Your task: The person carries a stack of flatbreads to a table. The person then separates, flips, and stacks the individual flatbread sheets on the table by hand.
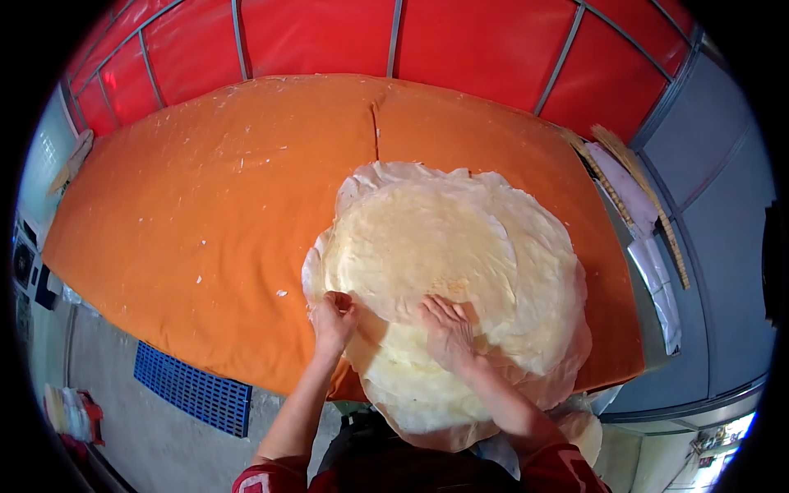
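One pile of thin, round, cream-coloured sheets with ragged edges (427, 234) lies right of centre on a broad surface covered in orange cloth (205, 205), its near edge overhanging toward the person. Left hand (333, 323): fingertips drawn together, pinching the pile's left edge; right hand (449, 335): palm down, fingers extended, resting on the pile. Blue plastic lattice panel (193, 388), one, lies below the cloth's near-left edge.
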Tool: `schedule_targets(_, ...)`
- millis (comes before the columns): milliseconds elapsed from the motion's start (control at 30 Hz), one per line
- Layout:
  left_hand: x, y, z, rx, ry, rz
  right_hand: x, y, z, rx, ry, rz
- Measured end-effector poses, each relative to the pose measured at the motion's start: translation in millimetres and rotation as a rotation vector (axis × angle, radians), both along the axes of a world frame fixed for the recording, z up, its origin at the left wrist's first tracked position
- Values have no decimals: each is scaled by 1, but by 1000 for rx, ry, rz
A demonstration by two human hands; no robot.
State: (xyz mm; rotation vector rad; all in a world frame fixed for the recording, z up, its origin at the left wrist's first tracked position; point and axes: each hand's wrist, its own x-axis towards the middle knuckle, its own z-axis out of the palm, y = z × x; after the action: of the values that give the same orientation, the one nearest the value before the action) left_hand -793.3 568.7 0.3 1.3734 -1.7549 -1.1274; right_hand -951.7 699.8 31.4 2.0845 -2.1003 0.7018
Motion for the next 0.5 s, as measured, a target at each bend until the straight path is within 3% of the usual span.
schedule_targets(33, 1, 0, -2, 4, -4, 1, 5, 2, -7, 4, -4, 1)
schedule_targets(100, 1, 5, 4, 325, 461, -15, 11, 5, -22, -8, 62, -49)
schedule_targets(133, 4, 10, 11, 330, 457, -11, 9, 5, -21, -2, 57, -47)
schedule_targets(200, 9, 16, 21, 592, 627, 41, 0, 3, -14, 30, -162, -50)
schedule_targets(300, 22, 24, 16, 743, 614, -81, -3, 6, -1, 32, -191, -18)
schedule_targets(367, 24, 31, 20, 752, 579, -34, 4, 9, -6, 41, -90, -1)
schedule_targets(500, 23, 42, 18, 902, 694, -157, 10, 5, 8, 80, -51, 71)
